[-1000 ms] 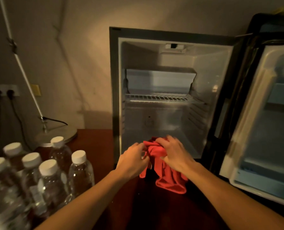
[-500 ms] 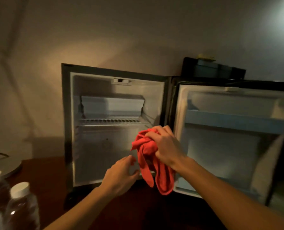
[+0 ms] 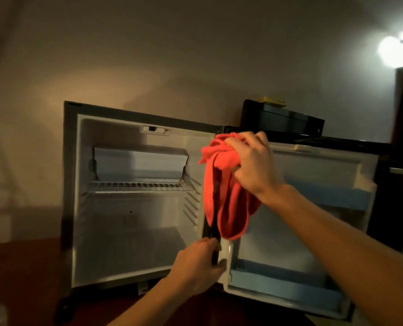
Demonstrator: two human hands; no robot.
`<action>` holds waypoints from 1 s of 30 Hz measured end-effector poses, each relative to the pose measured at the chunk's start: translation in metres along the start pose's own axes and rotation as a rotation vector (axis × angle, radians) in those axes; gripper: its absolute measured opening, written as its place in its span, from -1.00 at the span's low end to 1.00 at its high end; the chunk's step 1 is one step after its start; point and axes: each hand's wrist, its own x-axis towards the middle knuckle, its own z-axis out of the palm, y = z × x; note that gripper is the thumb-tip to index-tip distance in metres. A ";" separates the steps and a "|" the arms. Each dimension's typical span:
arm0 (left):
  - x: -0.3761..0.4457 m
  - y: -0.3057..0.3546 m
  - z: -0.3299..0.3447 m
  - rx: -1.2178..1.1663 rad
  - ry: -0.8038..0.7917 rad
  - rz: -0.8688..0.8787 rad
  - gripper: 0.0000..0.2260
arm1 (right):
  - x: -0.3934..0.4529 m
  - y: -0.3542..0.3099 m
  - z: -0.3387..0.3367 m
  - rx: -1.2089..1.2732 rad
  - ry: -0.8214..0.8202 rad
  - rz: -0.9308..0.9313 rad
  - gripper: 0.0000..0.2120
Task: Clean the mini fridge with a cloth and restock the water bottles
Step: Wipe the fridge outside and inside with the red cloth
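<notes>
1. Two hands are at work. The right hand (image 3: 252, 164) grips a bunched red cloth (image 3: 224, 184), which hangs in loose folds at the top of the hinge line between the cabinet and the door of the mini fridge (image 3: 134, 196).
2. The left hand (image 3: 199, 264) has its fingers curled round the inner edge of the open door (image 3: 313, 231) low down, near the hinge, and seems to steady it.
3. A second ago both hands bundled the cloth on the fridge floor; half a second ago the right hand had lifted it to mid-height while the left hung free below. Now the cloth is up at the door's top corner and the left hand has come onto the door edge.
4. Judged from that, wiping is shifting from the cabinet to the door lining, and restocking has not begun.
5. Counted now: one cloth, one fridge with one wire shelf (image 3: 141, 185) and nothing on it, two pale blue door racks, and one dark box (image 3: 282, 121) behind the door.
6. The six-odd water bottles seen a second ago on the table (image 3: 19, 267) have dropped out of view; only a blurred pale shape at the lower left edge may be one of them.
</notes>
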 end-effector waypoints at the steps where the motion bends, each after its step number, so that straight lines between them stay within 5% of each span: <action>1: 0.002 0.004 0.001 0.037 -0.018 0.049 -0.71 | 0.012 0.003 0.001 -0.029 0.035 0.010 -0.46; 9: 0.020 0.027 0.019 0.160 0.159 0.485 -0.57 | 0.023 -0.003 0.036 -0.208 -0.138 0.083 -0.52; 19: 0.009 -0.006 0.038 0.190 0.091 0.381 -0.64 | -0.031 -0.039 0.052 -0.250 -0.450 -0.132 -0.56; 30: 0.003 -0.027 0.015 0.113 0.116 0.173 -0.75 | 0.027 0.000 0.028 -0.266 -0.163 0.039 -0.50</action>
